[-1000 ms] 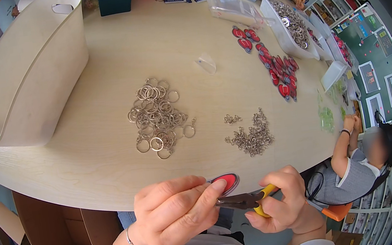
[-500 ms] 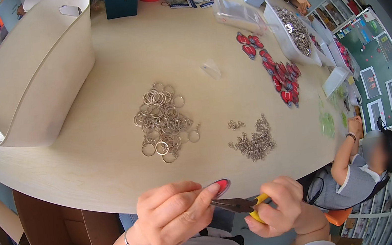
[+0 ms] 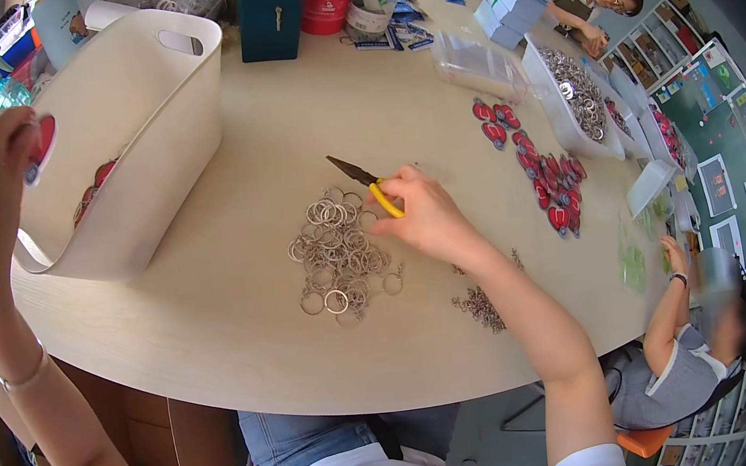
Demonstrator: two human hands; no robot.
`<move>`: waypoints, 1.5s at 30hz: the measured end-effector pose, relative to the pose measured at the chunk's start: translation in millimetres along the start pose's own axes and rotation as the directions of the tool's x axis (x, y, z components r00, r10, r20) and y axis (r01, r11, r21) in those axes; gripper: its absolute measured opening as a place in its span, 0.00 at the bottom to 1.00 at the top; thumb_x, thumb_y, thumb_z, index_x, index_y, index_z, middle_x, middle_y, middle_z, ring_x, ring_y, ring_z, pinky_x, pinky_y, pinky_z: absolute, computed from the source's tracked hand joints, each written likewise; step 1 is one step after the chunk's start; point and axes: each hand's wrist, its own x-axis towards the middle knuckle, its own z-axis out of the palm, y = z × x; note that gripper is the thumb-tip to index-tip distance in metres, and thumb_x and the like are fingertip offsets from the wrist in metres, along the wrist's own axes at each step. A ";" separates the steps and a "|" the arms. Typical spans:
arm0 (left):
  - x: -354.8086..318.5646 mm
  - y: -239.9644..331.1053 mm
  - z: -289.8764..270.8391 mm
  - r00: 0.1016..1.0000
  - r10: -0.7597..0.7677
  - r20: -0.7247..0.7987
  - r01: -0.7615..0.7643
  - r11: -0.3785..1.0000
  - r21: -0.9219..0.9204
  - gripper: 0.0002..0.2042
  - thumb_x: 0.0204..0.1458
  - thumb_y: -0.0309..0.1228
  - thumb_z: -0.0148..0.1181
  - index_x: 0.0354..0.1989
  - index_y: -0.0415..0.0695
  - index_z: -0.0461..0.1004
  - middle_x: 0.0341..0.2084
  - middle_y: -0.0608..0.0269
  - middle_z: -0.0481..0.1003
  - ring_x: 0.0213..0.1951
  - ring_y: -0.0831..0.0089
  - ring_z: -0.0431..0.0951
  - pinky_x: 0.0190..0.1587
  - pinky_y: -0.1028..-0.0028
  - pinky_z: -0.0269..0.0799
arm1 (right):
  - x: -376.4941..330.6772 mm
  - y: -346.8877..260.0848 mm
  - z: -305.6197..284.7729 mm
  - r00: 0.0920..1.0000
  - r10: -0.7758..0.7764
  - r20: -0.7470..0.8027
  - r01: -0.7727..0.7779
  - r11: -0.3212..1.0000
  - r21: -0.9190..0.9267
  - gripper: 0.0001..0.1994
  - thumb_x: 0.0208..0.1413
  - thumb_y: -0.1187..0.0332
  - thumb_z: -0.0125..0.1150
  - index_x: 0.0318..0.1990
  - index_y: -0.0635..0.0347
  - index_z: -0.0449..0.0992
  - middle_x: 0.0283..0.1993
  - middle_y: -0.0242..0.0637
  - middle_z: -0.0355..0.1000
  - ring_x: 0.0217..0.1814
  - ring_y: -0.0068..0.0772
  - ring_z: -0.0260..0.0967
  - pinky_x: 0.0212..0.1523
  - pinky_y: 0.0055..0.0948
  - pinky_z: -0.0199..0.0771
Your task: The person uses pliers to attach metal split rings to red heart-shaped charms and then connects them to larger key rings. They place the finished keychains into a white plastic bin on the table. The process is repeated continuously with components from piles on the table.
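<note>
My left hand (image 3: 10,146) is raised at the far left, over the near end of a tall cream bin (image 3: 160,139). Its fingers are closed on a red oval charm (image 3: 47,138) with a grey rim. A few similar red charms (image 3: 99,181) show inside the bin. My right hand (image 3: 422,212) grips yellow-handled pliers (image 3: 376,190), their dark jaws pointing to the far left. These pliers are just above the far right edge of a heap of split key rings (image 3: 337,248). Partly behind my right forearm lies a pile of small metal chain pieces (image 3: 477,310).
Loose red charms (image 3: 530,163) lie right of centre, beside a white tray of metal rings (image 3: 567,86). A dark green box (image 3: 271,18) and a red tool cup (image 3: 326,1) stand at the back. Another person (image 3: 685,351) sits at the right; others work farther back.
My left hand has swung from the table's near edge up to the bin with the red charm. My right hand has carried the pliers forward to the key rings. The view has shifted.
</note>
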 end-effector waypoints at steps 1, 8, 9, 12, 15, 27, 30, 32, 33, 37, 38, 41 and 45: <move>0.8 -6.3 3.7 0.998 0.019 0.060 -0.014 0.997 -0.078 0.09 0.45 0.25 0.57 0.35 0.36 0.77 0.27 0.50 0.76 0.26 0.65 0.76 0.31 0.69 0.70 | 4.5 -2.9 2.9 0.999 -0.018 0.028 0.018 1.000 0.013 0.14 0.42 0.67 0.69 0.36 0.62 0.76 0.41 0.41 0.65 0.44 0.42 0.67 0.45 0.36 0.68; 14.8 12.0 1.9 0.707 0.022 0.707 0.006 0.999 -0.037 0.07 0.34 0.21 0.62 0.25 0.35 0.78 0.25 0.51 0.76 0.30 0.64 0.77 0.33 0.71 0.71 | 0.4 -1.4 1.4 0.996 0.056 0.066 -0.066 0.984 0.165 0.12 0.43 0.66 0.69 0.28 0.65 0.74 0.35 0.38 0.65 0.36 0.37 0.66 0.40 0.32 0.67; 8.7 7.8 4.1 0.851 0.146 0.504 -0.129 0.989 -0.068 0.07 0.36 0.22 0.62 0.27 0.36 0.78 0.27 0.52 0.77 0.30 0.64 0.77 0.34 0.71 0.71 | -4.7 -4.1 -2.4 0.993 0.090 0.074 -0.105 0.968 0.229 0.12 0.44 0.66 0.69 0.27 0.65 0.74 0.33 0.37 0.65 0.34 0.35 0.65 0.39 0.31 0.66; -18.6 14.8 7.3 0.959 0.265 -0.099 -0.276 0.953 -0.122 0.08 0.44 0.23 0.61 0.34 0.38 0.77 0.31 0.55 0.78 0.30 0.66 0.77 0.34 0.72 0.71 | -26.2 -2.9 -15.0 0.993 0.107 0.043 -0.115 0.953 0.282 0.12 0.45 0.66 0.69 0.27 0.67 0.74 0.31 0.35 0.64 0.30 0.29 0.63 0.36 0.28 0.65; -74.0 89.1 -3.3 0.998 0.056 0.007 -0.022 0.510 -0.860 0.06 0.52 0.24 0.57 0.36 0.37 0.77 0.30 0.59 0.78 0.28 0.79 0.75 0.31 0.79 0.71 | -54.9 1.3 -30.1 0.995 0.102 0.013 -0.098 0.907 0.409 0.11 0.46 0.69 0.68 0.28 0.68 0.74 0.32 0.34 0.64 0.31 0.25 0.62 0.34 0.26 0.66; -216.3 242.2 50.6 0.125 0.624 0.771 0.894 -0.408 0.185 0.16 0.60 0.37 0.50 0.42 0.33 0.72 0.37 0.54 0.77 0.39 0.70 0.78 0.43 0.72 0.76 | -162.7 -23.5 -16.7 0.942 -0.297 -0.159 0.311 0.948 0.068 0.08 0.42 0.73 0.68 0.27 0.65 0.73 0.36 0.37 0.65 0.32 0.36 0.66 0.31 0.31 0.68; -225.4 248.6 46.9 0.168 0.552 0.817 0.876 -0.463 0.133 0.12 0.58 0.33 0.52 0.40 0.34 0.73 0.36 0.55 0.77 0.37 0.70 0.78 0.44 0.71 0.77 | -175.4 -25.2 -15.9 0.913 -0.372 -0.165 0.357 0.927 -0.118 0.07 0.42 0.73 0.67 0.26 0.63 0.73 0.37 0.36 0.65 0.32 0.34 0.66 0.30 0.32 0.67; -225.7 249.4 43.7 0.197 0.504 0.841 0.870 -0.486 0.087 0.11 0.58 0.32 0.54 0.39 0.35 0.74 0.35 0.57 0.77 0.35 0.72 0.78 0.42 0.72 0.77 | -176.8 -25.6 -17.7 0.928 -0.344 -0.145 0.347 0.938 -0.009 0.07 0.42 0.73 0.68 0.26 0.63 0.74 0.36 0.36 0.66 0.30 0.33 0.65 0.31 0.31 0.67; -224.3 248.4 41.1 0.213 0.484 0.849 0.875 -0.480 0.054 0.11 0.57 0.32 0.54 0.38 0.35 0.75 0.34 0.58 0.77 0.34 0.73 0.78 0.40 0.73 0.76 | -175.2 -23.7 -20.6 0.937 -0.322 -0.137 0.333 0.941 0.066 0.07 0.43 0.73 0.67 0.26 0.63 0.74 0.36 0.36 0.66 0.30 0.34 0.66 0.31 0.31 0.68; -222.2 238.8 45.2 0.247 0.533 0.809 0.901 -0.433 0.010 0.12 0.56 0.33 0.56 0.37 0.35 0.76 0.26 0.60 0.77 0.25 0.77 0.76 0.27 0.78 0.73 | -146.1 8.5 -32.0 0.959 -0.053 -0.277 0.117 0.969 0.218 0.06 0.44 0.74 0.67 0.29 0.65 0.76 0.35 0.37 0.67 0.31 0.35 0.69 0.31 0.30 0.69; -221.0 239.3 44.7 0.238 0.548 0.802 0.905 -0.425 0.022 0.12 0.56 0.34 0.56 0.36 0.35 0.76 0.25 0.61 0.76 0.24 0.78 0.74 0.25 0.79 0.71 | -136.7 17.1 -38.0 0.959 0.028 -0.281 0.032 0.978 0.207 0.05 0.45 0.74 0.66 0.30 0.65 0.77 0.36 0.38 0.67 0.32 0.35 0.70 0.31 0.30 0.70; -218.7 239.8 43.4 0.232 0.567 0.791 0.911 -0.410 0.026 0.12 0.57 0.34 0.55 0.35 0.35 0.76 0.21 0.64 0.75 0.21 0.80 0.71 0.23 0.81 0.66 | -110.5 36.6 -39.7 0.961 0.140 -0.237 -0.107 0.983 0.147 0.05 0.46 0.74 0.65 0.31 0.64 0.77 0.36 0.38 0.68 0.33 0.36 0.70 0.32 0.30 0.71; -219.7 238.1 46.2 0.231 0.586 0.777 0.910 -0.413 0.041 0.12 0.58 0.34 0.54 0.35 0.36 0.76 0.20 0.66 0.73 0.20 0.80 0.70 0.23 0.81 0.64 | -89.8 42.6 -34.4 0.984 0.154 -0.094 -0.145 0.985 0.088 0.04 0.46 0.74 0.63 0.31 0.62 0.78 0.38 0.38 0.69 0.35 0.38 0.71 0.37 0.33 0.71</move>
